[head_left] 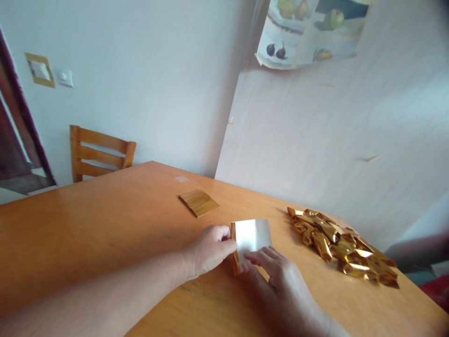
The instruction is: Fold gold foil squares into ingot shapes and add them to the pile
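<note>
Pressing on the near edge of the foil sheet (253, 234), the right hand (280, 281) lay mostly open, fingers flat, gripping nothing. Left hand (210, 248) was closed in a pinch on the sheet's left edge; white side up, gold fold showing there. Sheet sat on the table (105, 224), near centre. Risk, judged: slick foil on glossy wood could slide if either hand eased, skewing the crease. Right of it, a pile of folded gold pieces (342, 245); farther, a stack of gold sheets (199, 202); far left, a chair (98, 154).
</note>
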Available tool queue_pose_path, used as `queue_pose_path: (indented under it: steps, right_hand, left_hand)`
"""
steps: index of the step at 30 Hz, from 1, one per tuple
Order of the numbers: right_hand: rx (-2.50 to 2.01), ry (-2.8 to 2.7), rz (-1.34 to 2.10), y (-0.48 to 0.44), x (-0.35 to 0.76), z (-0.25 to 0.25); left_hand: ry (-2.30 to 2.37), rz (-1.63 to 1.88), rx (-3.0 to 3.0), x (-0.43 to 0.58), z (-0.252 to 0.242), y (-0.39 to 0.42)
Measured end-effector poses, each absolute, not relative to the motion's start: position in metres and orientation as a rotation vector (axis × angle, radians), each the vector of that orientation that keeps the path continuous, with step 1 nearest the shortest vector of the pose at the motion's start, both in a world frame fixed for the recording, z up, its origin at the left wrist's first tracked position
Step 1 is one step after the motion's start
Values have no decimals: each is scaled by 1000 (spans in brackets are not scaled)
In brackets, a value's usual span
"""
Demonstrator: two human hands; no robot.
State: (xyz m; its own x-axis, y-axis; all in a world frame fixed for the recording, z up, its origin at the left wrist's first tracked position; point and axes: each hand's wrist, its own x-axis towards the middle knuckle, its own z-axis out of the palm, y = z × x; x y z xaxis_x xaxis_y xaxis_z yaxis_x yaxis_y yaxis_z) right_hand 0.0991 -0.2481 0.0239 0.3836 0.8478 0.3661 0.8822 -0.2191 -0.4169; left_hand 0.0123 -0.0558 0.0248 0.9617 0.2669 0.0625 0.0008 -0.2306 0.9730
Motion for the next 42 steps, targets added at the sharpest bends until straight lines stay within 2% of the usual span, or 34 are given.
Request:
queue_pose_path:
  steps: [10,14,20,28,35,42]
  right_hand:
    - [-2061,-1186,3,-242,112,14]
    - [-2043,-1061,-30,-240,122,9]
    - [-2166,-1087,-152,-248,147,-1]
    - [-2126,-971,-330,-257,151,12]
    - [-2013,-1290,-41,-250,118,27]
    - [-2096,-1428,99,-253,105,35]
  left_hand:
    - [186,580,2327,11,28,-49]
    - [-40,769,2670,5,34,-50]
    - [-348,618,2965,-2,35,-53]
    - [-360,466,3026,-4,31,-54]
    - [-321,400,2921,-2,30,-55]
    - [-274,322,2840,-1,27,-56]
